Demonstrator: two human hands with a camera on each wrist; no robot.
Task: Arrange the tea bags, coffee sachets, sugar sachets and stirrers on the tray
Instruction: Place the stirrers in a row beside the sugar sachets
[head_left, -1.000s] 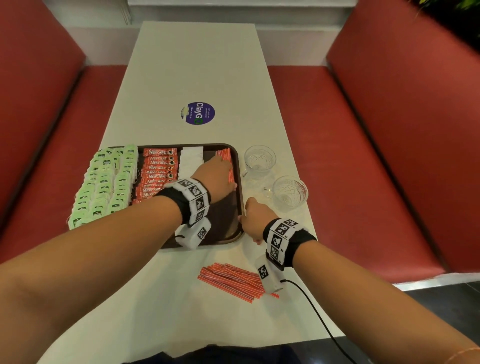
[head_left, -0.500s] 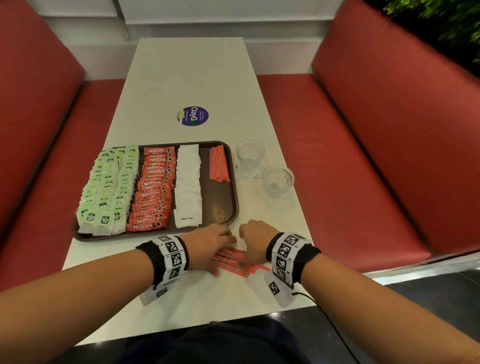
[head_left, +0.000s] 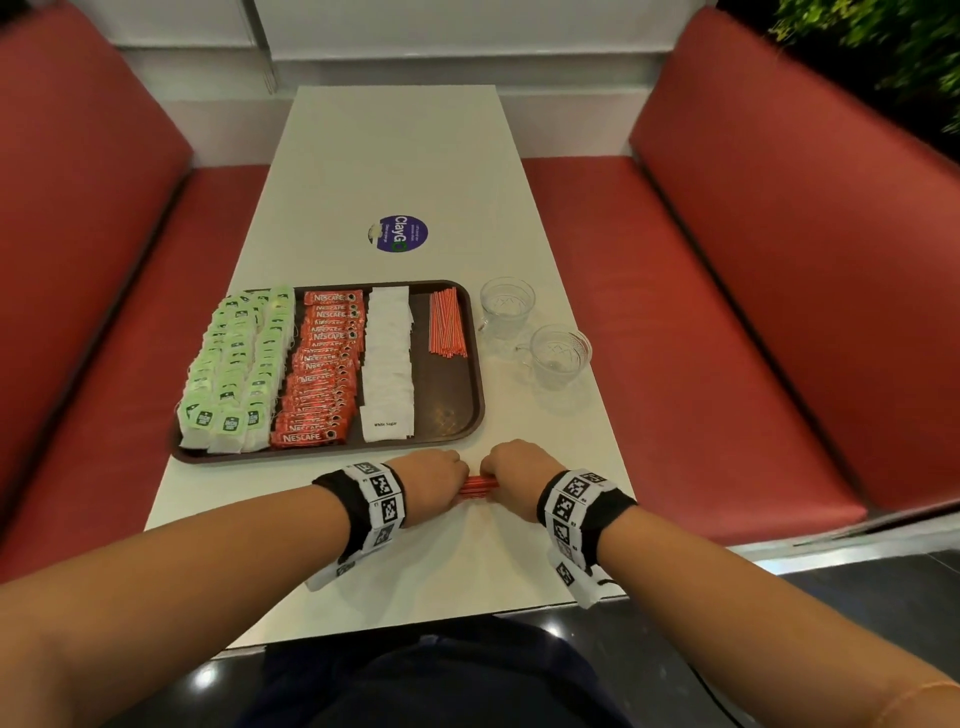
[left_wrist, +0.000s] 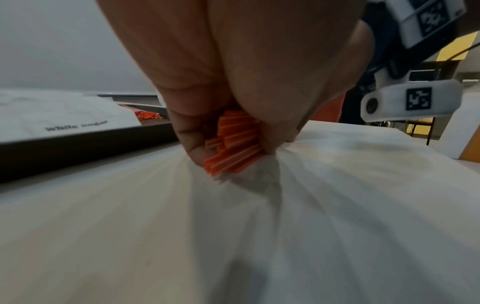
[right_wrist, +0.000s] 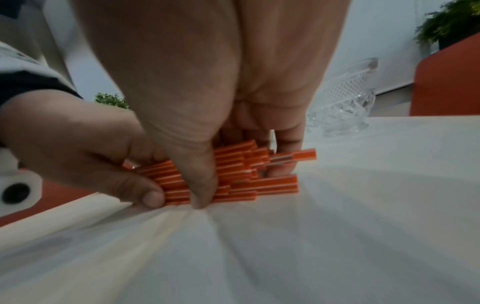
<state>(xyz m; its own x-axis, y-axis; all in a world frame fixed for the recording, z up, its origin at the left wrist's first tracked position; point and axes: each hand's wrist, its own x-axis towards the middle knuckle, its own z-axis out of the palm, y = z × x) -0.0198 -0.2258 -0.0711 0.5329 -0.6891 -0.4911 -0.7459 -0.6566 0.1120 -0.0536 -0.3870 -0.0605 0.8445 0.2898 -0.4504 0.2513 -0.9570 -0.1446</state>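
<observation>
A brown tray (head_left: 475, 415) holds rows of green tea bags (head_left: 236, 364), red coffee sachets (head_left: 322, 369), white sugar sachets (head_left: 387, 364) and a small bunch of red stirrers (head_left: 447, 325) at its far right. In front of the tray, a bundle of loose red stirrers (head_left: 479, 487) (left_wrist: 233, 144) (right_wrist: 233, 174) lies on the white table. My left hand (head_left: 434, 480) grips one end of the bundle and my right hand (head_left: 511, 475) grips the other, thumbs and fingers curled round it. Most of the bundle is hidden under the hands.
Two clear glass cups (head_left: 506, 306) (head_left: 561, 356) stand right of the tray. A round purple sticker (head_left: 400, 234) lies on the table beyond it. Red bench seats (head_left: 701, 338) flank the table on both sides.
Both hands left the tray and came back to the loose stirrers at the table's near edge. They gathered the spread stirrers into a tight bundle between them.
</observation>
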